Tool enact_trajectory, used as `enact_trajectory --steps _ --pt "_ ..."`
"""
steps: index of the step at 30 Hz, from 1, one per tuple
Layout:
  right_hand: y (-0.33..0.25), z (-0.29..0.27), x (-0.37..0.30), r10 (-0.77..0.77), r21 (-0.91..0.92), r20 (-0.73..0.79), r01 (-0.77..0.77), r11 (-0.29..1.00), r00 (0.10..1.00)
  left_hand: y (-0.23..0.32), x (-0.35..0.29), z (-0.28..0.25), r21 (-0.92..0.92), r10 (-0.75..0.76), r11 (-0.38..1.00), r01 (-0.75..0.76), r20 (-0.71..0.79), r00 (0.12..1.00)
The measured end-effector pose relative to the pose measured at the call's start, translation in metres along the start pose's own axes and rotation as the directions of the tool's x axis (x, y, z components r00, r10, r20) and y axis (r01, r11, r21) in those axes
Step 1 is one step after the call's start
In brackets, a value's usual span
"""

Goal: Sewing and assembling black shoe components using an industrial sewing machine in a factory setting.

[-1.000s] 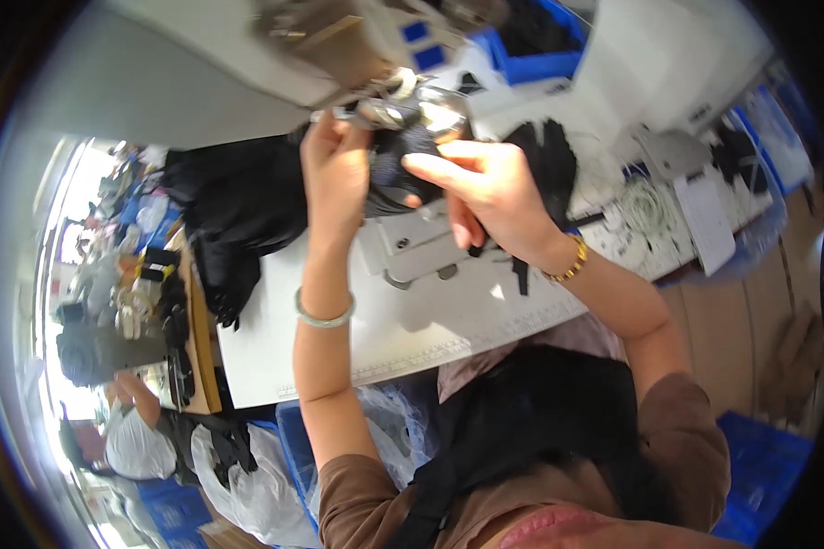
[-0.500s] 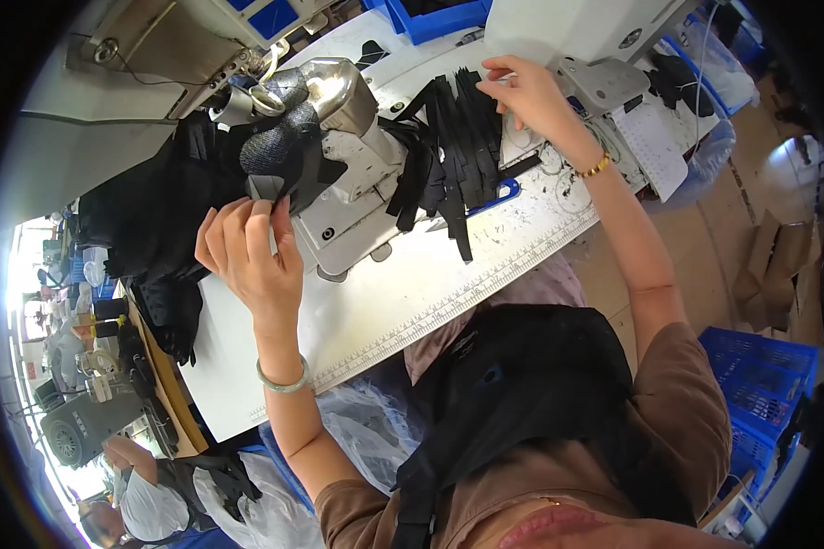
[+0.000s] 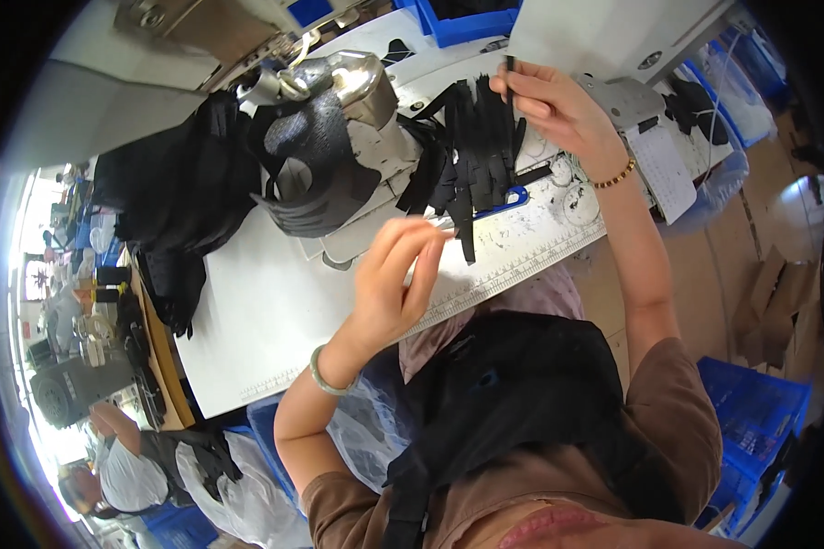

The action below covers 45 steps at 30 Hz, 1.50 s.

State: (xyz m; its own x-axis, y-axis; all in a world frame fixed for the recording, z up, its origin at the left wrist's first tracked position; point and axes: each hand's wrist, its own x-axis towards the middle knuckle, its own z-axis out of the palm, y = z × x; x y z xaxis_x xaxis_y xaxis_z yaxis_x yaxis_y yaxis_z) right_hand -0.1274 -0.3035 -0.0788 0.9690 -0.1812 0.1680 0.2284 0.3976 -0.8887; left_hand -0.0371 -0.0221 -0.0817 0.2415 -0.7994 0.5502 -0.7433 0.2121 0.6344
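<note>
My right hand, at the far side of the table, pinches a narrow black strip upright. Beside it lies a pile of black fabric strips. My left hand is over the table's front part, thumb and fingertips brought together; whether anything is between them cannot be made out. Its fingertips are close to the lower end of the pile and a blue-handled tool, partly under the strips. Left of the pile, a dark grey mesh shoe upper rests at the sewing machine's metal-covered post, out of my hands.
Black material is heaped at the table's left, hanging over the edge. Sewing machine parts rise at the back. A white paper lies at right. Blue crates stand on the floor. Another person sits at lower left.
My left hand has let go of the shoe upper and moved right, toward the strips. My right hand has picked up a black strip. The shoe upper now lies turned, its opening showing.
</note>
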Motion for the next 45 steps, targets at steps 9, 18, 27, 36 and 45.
enact_trajectory --steps 9,18,27,36,45 --pt "0.032 0.043 0.002 -0.106 0.445 0.406 -0.096 0.890 0.908 0.020 0.036 0.023 -0.793 -0.476 0.260 0.551 0.391 0.788" --pt "0.033 0.099 -0.033 0.022 -0.123 -0.168 -0.043 0.991 0.986 0.018 0.032 0.033 -0.616 -0.572 0.690 0.380 -0.143 0.808" --pt "0.015 0.114 -0.041 0.028 -0.156 -0.188 -0.058 0.986 0.982 0.004 0.054 -0.006 0.454 0.356 0.864 -0.215 -0.252 0.900" --pt "0.016 0.115 -0.044 -0.102 -0.191 -0.175 0.068 0.979 0.979 0.017 0.055 -0.007 0.461 0.282 0.870 -0.176 -0.172 0.944" --pt "0.028 0.118 -0.044 -0.179 -0.207 -0.195 0.138 0.969 0.964 0.010 0.040 0.009 -0.256 -0.225 0.947 0.193 -0.104 0.969"
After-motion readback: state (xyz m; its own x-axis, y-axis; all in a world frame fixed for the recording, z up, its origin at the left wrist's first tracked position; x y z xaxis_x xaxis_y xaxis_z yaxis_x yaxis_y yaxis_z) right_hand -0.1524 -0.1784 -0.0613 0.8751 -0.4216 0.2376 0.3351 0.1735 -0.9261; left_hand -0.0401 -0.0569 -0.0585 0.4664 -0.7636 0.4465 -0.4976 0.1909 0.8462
